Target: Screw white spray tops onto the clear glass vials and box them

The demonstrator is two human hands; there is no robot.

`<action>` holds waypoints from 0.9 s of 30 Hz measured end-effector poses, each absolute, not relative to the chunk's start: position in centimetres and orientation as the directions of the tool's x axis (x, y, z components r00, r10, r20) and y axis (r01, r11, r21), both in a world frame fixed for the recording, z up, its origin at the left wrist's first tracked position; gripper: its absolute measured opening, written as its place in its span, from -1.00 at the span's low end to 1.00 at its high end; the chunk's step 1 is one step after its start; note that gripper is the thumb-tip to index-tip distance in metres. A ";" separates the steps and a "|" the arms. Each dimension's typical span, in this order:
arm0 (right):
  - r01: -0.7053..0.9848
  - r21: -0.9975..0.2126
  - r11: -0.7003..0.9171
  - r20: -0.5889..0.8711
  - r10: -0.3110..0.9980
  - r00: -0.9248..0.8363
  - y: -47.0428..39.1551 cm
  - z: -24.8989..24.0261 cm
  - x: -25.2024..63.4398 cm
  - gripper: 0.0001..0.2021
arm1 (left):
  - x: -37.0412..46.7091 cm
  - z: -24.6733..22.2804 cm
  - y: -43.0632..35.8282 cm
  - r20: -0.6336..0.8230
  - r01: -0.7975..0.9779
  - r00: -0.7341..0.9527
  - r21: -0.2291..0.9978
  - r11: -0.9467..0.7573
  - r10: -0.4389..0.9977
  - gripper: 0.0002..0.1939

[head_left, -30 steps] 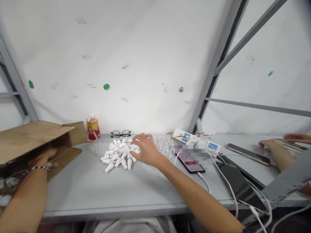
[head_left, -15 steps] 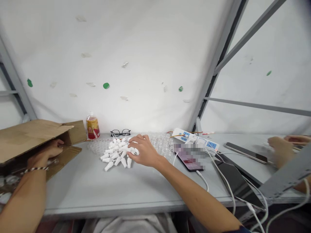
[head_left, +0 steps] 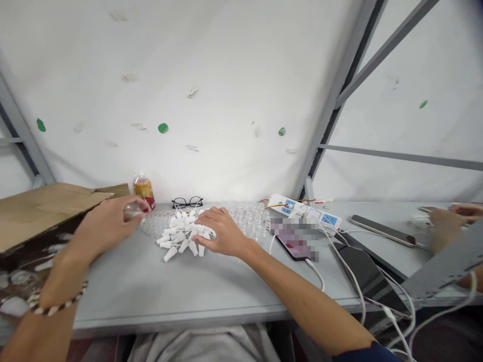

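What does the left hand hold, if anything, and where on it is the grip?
The left hand holds a small clear object between thumb and fingers; which part of it is gripped is too blurred to tell.

Your gray counter (head_left: 181, 291) carries white nozzle-like pieces (head_left: 177, 234) at your right fingers (head_left: 217, 231), black glasses (head_left: 187, 202) beyond them, and, right of them, phones (head_left: 296, 244) and a power strip (head_left: 305, 211).

Counts: cardboard box (head_left: 41, 208), 1; drink bottle (head_left: 144, 192), 1; eyeglasses (head_left: 188, 203), 1 pair; power strip (head_left: 309, 214), 1; green wall spots (head_left: 163, 128), 4; white nozzle-like pieces (head_left: 180, 234), many, overlapping.
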State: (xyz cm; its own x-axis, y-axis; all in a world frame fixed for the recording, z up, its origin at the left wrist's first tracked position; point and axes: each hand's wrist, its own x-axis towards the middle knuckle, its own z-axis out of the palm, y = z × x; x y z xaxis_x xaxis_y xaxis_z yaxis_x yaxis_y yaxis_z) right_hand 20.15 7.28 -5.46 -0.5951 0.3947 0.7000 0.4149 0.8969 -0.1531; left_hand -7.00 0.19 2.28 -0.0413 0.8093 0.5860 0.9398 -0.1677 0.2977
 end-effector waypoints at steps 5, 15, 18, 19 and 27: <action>0.126 -0.565 0.815 0.608 0.515 -0.605 6.5 -4.8 20.1 -0.52 | 0.6 -0.3 -1.1 0.896 0.768 0.216 0.089 -0.634 0.388 -0.94; -0.064 -0.784 0.617 0.577 0.688 -0.440 6.2 -5.4 18.9 -0.58 | 2.1 -5.8 0.6 0.735 0.587 0.493 0.113 -0.801 0.465 -0.71; 0.043 -0.742 0.669 0.572 0.665 -0.481 6.1 -5.5 18.9 -0.60 | 1.8 -5.7 0.5 0.766 0.604 0.442 0.130 -0.786 0.467 -0.69; 0.091 -0.715 0.693 0.572 0.656 -0.493 6.1 -5.5 19.0 -0.62 | 1.6 -5.8 0.5 0.770 0.612 0.427 0.140 -0.778 0.474 -0.66; 0.450 -0.193 0.872 0.608 0.466 -0.643 6.7 -6.8 18.9 -0.76 | 0.5 -6.1 1.4 0.827 0.658 0.279 0.205 -0.724 0.488 -0.66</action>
